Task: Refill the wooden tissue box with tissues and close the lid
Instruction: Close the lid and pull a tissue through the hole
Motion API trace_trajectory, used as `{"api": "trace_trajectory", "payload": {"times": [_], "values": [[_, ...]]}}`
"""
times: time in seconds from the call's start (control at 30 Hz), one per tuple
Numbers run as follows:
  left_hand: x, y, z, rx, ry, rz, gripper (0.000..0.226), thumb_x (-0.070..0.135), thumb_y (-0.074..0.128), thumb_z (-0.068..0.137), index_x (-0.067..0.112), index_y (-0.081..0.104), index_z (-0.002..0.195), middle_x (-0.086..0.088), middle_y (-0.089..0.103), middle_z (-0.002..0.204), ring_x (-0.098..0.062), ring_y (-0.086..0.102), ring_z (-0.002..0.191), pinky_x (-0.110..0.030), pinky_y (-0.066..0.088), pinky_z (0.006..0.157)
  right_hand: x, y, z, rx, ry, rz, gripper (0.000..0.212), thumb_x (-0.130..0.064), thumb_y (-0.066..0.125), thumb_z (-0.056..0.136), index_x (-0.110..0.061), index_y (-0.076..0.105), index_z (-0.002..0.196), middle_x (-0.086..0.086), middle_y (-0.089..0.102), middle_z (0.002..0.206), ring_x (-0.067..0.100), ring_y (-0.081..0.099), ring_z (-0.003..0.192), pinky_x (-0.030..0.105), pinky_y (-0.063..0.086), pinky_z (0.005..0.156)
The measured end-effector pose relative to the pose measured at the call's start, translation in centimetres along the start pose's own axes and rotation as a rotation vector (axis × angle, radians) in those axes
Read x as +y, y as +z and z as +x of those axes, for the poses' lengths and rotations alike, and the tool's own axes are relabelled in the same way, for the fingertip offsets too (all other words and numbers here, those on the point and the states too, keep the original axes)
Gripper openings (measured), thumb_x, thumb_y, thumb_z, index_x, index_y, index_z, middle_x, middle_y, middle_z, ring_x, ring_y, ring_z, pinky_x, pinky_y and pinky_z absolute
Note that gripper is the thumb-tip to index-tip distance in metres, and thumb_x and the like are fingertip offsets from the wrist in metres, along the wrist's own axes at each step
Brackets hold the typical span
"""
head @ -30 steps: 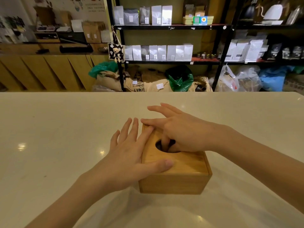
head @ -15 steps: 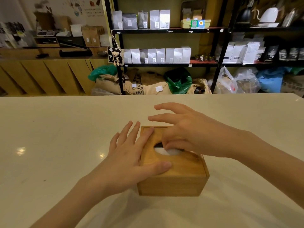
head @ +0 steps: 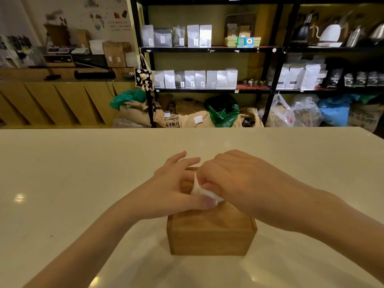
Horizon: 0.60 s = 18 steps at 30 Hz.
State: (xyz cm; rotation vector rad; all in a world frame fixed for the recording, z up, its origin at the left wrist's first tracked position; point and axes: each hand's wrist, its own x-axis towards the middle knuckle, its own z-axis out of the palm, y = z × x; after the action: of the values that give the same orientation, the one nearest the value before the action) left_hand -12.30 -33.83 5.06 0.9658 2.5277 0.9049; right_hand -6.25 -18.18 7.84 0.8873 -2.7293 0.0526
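The wooden tissue box (head: 212,235) stands on the pale table (head: 83,183), lid on top. A white tissue (head: 197,190) sticks up out of the lid's opening. My right hand (head: 230,181) is over the lid with its fingers pinched on the tissue. My left hand (head: 176,190) lies flat on the lid's left side, fingers spread, thumb across the lid just in front of the tissue. Both hands hide the opening.
The table's far edge (head: 187,129) runs across the view. Behind it stand black shelves (head: 207,48) with pouches and kettles, sacks (head: 187,117) on the floor, and a wooden counter (head: 52,100) at the left.
My right hand has pulled a white tissue up through the lid's opening and closed on it. My left hand has stayed on the lid, shifted slightly inward.
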Motion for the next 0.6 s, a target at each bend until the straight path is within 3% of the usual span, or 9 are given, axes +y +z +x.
{"api": "trace_trajectory", "payload": {"times": [0.07,0.13,0.2,0.3,0.37,0.43,0.53,0.6], "values": [[-0.1,-0.3,0.3,-0.027,-0.002,-0.109,0.054,0.056,0.066,0.057,0.039,0.063,0.108,0.035,0.039,0.129,0.004,0.017,0.132,-0.038,0.022,0.113,0.5,-0.7,-0.2,0.03,0.06,0.192,0.025,-0.035,0.057,0.084,-0.03,0.047,0.106,-0.015,0.058,0.098,0.002,0.041,0.087,0.012,0.036,0.07],[-0.1,-0.5,0.4,-0.023,0.018,-0.203,0.045,0.047,0.074,0.058,0.037,0.066,0.102,0.04,0.046,0.116,0.016,0.033,0.119,-0.018,0.03,0.102,1.4,-0.7,-1.0,0.014,0.163,0.392,0.045,-0.051,0.055,0.081,-0.046,0.034,0.119,-0.027,0.041,0.114,-0.006,0.038,0.107,0.014,0.037,0.086],[-0.1,-0.8,0.3,-0.031,0.026,-0.288,0.036,0.03,0.08,0.064,0.032,0.068,0.098,0.039,0.058,0.099,0.027,0.045,0.095,0.001,0.036,0.079,2.4,-0.4,-1.4,-0.011,0.285,0.482,0.077,-0.058,0.065,0.068,-0.052,0.018,0.128,-0.03,0.03,0.122,-0.01,0.029,0.115,0.014,0.033,0.093],[-0.1,-1.0,0.2,-0.014,0.059,-0.342,0.041,0.031,0.083,0.057,0.034,0.069,0.096,0.026,0.064,0.103,0.013,0.055,0.094,0.001,0.042,0.071,2.9,0.7,-1.3,-0.093,0.439,0.621,0.103,-0.061,0.067,0.051,-0.044,0.014,0.138,-0.027,0.03,0.126,-0.007,0.028,0.117,0.011,0.029,0.09],[-0.3,-1.1,0.1,0.016,0.059,-0.368,0.05,0.043,0.078,0.047,0.042,0.067,0.096,0.025,0.065,0.104,0.01,0.056,0.097,-0.001,0.045,0.072,3.1,1.2,-1.1,-0.127,0.479,0.702,0.095,-0.058,0.069,0.052,-0.042,0.026,0.135,-0.025,0.037,0.125,-0.005,0.036,0.111,0.008,0.033,0.082],[-0.4,-1.3,-0.1,0.034,0.07,-0.384,0.052,0.046,0.076,0.046,0.045,0.064,0.097,0.025,0.065,0.103,0.009,0.056,0.097,-0.004,0.048,0.074,3.2,1.7,-1.0,-0.15,0.467,0.776,0.072,-0.053,0.073,0.058,-0.038,0.046,0.123,-0.022,0.048,0.119,-0.005,0.045,0.103,0.009,0.039,0.075],[0.0,-1.7,-0.5,0.044,0.12,-0.473,0.044,0.027,0.085,0.056,0.03,0.065,0.096,0.018,0.069,0.095,-0.001,0.064,0.091,-0.014,0.053,0.074,3.0,2.2,-0.9,-0.069,0.428,0.948,0.03,-0.029,0.076,0.069,-0.027,0.065,0.097,-0.019,0.063,0.099,-0.008,0.053,0.093,0.003,0.043,0.071],[0.3,-1.7,-0.6,0.061,0.137,-0.544,0.043,0.018,0.076,0.058,0.021,0.06,0.097,0.017,0.068,0.089,-0.005,0.067,0.087,-0.018,0.056,0.069,3.0,2.2,-1.0,0.008,0.453,1.082,0.018,-0.017,0.075,0.07,-0.024,0.067,0.085,-0.023,0.067,0.084,-0.011,0.058,0.083,0.002,0.044,0.065]]}}
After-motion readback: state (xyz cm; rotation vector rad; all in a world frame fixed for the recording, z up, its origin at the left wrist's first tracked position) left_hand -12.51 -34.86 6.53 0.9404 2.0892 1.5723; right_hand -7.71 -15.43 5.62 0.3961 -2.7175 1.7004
